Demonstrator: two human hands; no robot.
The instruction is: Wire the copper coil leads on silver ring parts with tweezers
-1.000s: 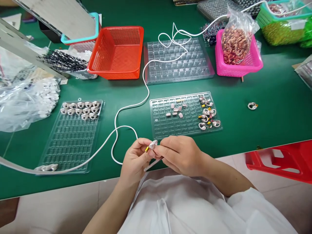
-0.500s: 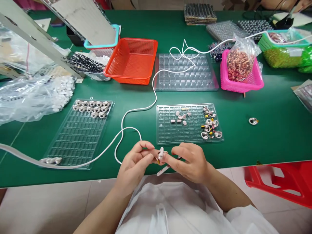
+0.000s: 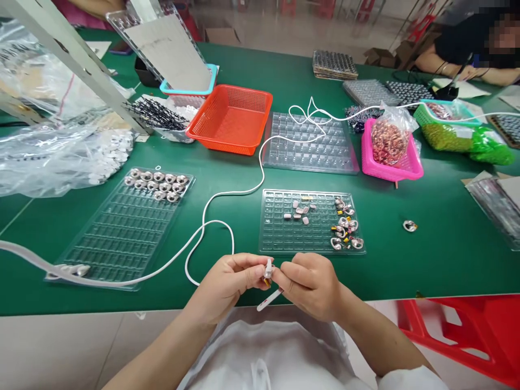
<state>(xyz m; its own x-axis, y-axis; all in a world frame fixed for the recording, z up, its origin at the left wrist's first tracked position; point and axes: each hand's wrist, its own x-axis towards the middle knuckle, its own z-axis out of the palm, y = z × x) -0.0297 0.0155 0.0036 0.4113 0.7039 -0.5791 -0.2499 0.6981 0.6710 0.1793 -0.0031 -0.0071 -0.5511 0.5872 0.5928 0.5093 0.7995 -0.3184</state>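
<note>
My left hand is closed, pinching a small white-and-silver ring-shaped part with a bit of yellow at its underside. My right hand touches that part with its fingertips. Its curled fingers also hold a slim white flat stick, which slants down to the left. Just beyond both hands lies a clear compartment tray. Several pale oblong pieces sit in its middle. Several similar ring-shaped parts with yellow tabs are along its right side.
At left, another clear tray holds rows of silver parts. A white cable winds across the table. Behind are an orange basket and a pink basket. One loose ring part lies at right. A co-worker sits far right.
The view has tilted up, bringing the co-worker further into view. My left fingers have closed in around the part. My right fingers have curled tighter, with the stick still in that hand.
</note>
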